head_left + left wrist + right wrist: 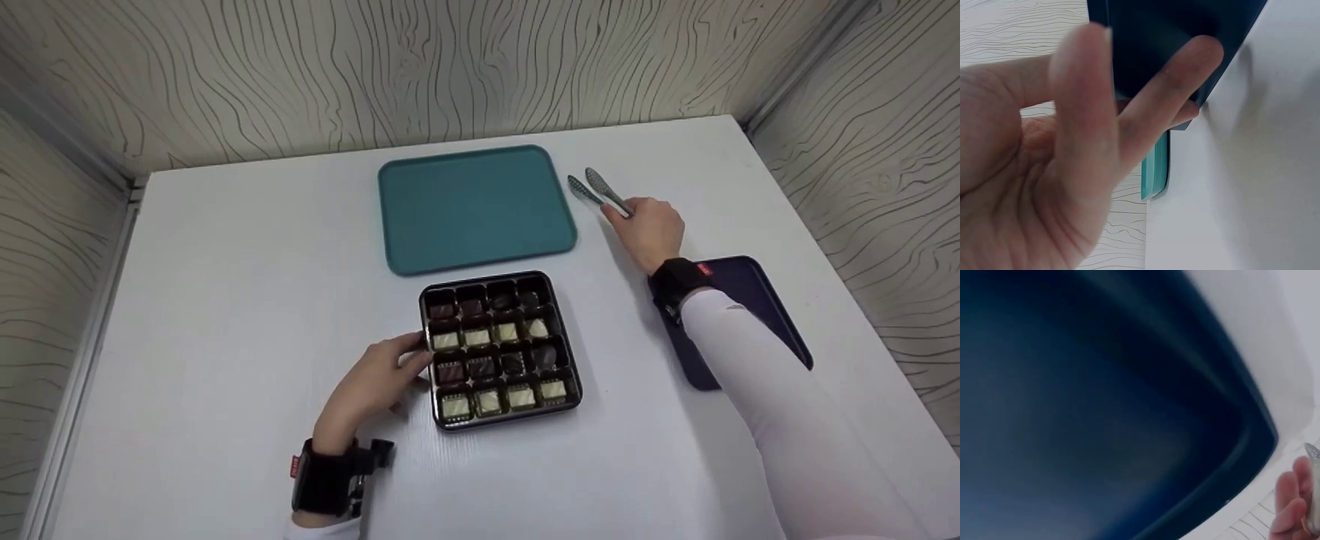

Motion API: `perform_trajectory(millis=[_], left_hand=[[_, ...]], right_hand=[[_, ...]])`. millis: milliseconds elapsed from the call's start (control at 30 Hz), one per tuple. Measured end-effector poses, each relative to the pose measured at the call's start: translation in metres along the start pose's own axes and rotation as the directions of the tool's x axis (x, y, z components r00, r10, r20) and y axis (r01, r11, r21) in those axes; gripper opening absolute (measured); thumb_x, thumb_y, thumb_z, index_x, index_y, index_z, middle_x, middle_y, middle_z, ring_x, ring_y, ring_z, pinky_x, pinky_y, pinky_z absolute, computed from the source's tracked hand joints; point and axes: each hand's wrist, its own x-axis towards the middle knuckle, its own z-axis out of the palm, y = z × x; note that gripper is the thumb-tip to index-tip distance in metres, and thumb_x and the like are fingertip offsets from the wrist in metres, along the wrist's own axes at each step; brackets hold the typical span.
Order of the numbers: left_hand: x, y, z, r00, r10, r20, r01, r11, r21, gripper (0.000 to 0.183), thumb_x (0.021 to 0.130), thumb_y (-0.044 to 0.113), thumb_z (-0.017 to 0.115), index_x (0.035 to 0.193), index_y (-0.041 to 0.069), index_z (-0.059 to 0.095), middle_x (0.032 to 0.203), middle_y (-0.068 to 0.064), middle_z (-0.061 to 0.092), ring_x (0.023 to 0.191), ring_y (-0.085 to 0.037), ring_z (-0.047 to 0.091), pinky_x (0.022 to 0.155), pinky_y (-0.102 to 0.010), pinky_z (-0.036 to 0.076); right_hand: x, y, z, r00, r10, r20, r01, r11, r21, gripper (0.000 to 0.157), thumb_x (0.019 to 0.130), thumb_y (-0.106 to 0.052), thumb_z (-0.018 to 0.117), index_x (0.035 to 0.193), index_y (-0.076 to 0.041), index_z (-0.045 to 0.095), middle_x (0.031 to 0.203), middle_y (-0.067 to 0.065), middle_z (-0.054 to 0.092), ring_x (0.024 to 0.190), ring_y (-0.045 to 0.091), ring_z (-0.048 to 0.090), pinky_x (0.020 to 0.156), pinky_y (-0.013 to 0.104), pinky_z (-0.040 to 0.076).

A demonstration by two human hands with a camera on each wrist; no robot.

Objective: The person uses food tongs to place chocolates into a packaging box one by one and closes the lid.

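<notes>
A black box of chocolates (493, 349) stands on the white table, its square compartments holding dark and pale pieces. My left hand (379, 373) is at the box's left side, fingertips touching the edge near the middle. The left wrist view shows those fingers extended against the dark wall of the box (1151, 39). Farther right, my right hand (651, 229) grips a pair of grey tongs (611, 193) near the handle end. Their two perforated tips are spread apart and point toward the back left. Only some fingers and a bit of the tongs (1315, 495) appear in the right wrist view.
A teal tray (476, 210) lies behind the box, just left of the tongs' tips. Under my right forearm is a dark blue tray (739, 289), partly covered by the sleeve. Wood-patterned panels (420, 67) rise at the table's back and sides.
</notes>
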Motion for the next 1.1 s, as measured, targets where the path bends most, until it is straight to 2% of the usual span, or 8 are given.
perform_trajectory(millis=[200,300,367,467,600,833,967,1100], left_hand=[[0.000,0.000,0.001,1.000,0.006,0.012,-0.005,1.000,-0.009,0.046,0.110,0.025,0.055,0.152,0.005,0.054,0.137,-0.020,0.070,0.071,-0.019,0.070,0.053,-0.031,0.055],[0.000,0.000,0.001,1.000,0.005,0.015,-0.004,1.000,-0.017,0.045,0.110,0.025,0.055,0.151,0.005,0.055,0.138,-0.020,0.069,0.072,-0.021,0.071,0.052,-0.032,0.056],[0.000,0.000,0.001,1.000,0.004,0.018,-0.004,1.000,-0.021,0.045,0.110,0.025,0.055,0.151,0.006,0.056,0.140,-0.020,0.068,0.072,-0.021,0.072,0.051,-0.033,0.056],[0.000,0.000,0.001,1.000,0.003,0.019,-0.003,1.000,-0.023,0.045,0.110,0.025,0.055,0.151,0.006,0.056,0.142,-0.020,0.067,0.069,-0.021,0.071,0.051,-0.033,0.056],[0.000,-0.001,-0.001,1.000,-0.004,0.019,0.005,1.000,-0.030,0.046,0.110,0.025,0.055,0.152,0.006,0.055,0.142,-0.021,0.067,0.066,-0.022,0.070,0.050,-0.033,0.056],[-0.001,0.001,0.000,1.000,-0.008,0.011,0.008,1.000,0.008,0.049,0.110,0.025,0.054,0.154,0.002,0.051,0.146,-0.022,0.064,0.065,-0.019,0.068,0.056,-0.032,0.057],[-0.002,0.000,-0.002,1.000,-0.005,0.012,0.004,1.000,0.023,0.050,0.110,0.025,0.054,0.154,0.002,0.051,0.149,-0.023,0.062,0.060,-0.020,0.067,0.057,-0.032,0.057],[-0.002,0.002,-0.001,1.000,-0.012,0.000,0.012,0.999,0.041,0.049,0.110,0.024,0.054,0.154,0.002,0.051,0.149,-0.023,0.062,0.060,-0.019,0.066,0.055,-0.031,0.056]], right_hand=[[-0.001,0.001,0.003,0.998,0.017,0.060,-0.014,0.999,-0.048,0.051,0.097,-0.043,0.070,0.067,-0.002,0.068,0.065,0.012,0.062,0.067,0.033,0.060,0.058,0.035,0.037],[-0.004,0.002,0.001,0.995,0.020,0.095,-0.014,0.998,-0.065,0.053,0.097,-0.044,0.070,0.063,-0.004,0.063,0.062,0.009,0.059,0.066,0.031,0.057,0.056,0.033,0.034],[-0.006,0.003,-0.001,0.994,0.015,0.106,-0.008,0.998,-0.066,0.053,0.098,-0.046,0.069,0.069,-0.001,0.068,0.066,0.013,0.064,0.068,0.035,0.062,0.056,0.037,0.038],[-0.011,0.006,-0.011,0.991,-0.001,0.135,0.008,0.999,-0.046,0.054,0.099,-0.049,0.066,0.097,0.004,0.078,0.082,0.022,0.075,0.081,0.043,0.070,0.066,0.047,0.050],[-0.028,0.018,-0.035,0.981,-0.042,0.189,0.048,0.998,-0.028,0.061,0.102,-0.050,0.062,0.127,0.006,0.072,0.107,0.028,0.077,0.098,0.047,0.072,0.081,0.058,0.057],[-0.074,0.089,-0.089,0.986,-0.075,0.150,0.087,0.994,-0.071,0.050,0.102,-0.041,0.065,0.124,0.003,0.073,0.105,0.030,0.073,0.091,0.046,0.070,0.070,0.055,0.054],[-0.098,0.134,-0.107,0.986,0.006,0.164,0.015,0.992,-0.128,0.053,0.104,-0.037,0.062,0.131,0.007,0.066,0.109,0.034,0.066,0.094,0.050,0.066,0.070,0.059,0.052],[-0.116,0.164,-0.115,0.966,0.090,0.242,-0.047,0.983,-0.177,0.057,0.106,-0.034,0.058,0.136,0.015,0.058,0.117,0.041,0.063,0.098,0.055,0.065,0.074,0.063,0.055]])
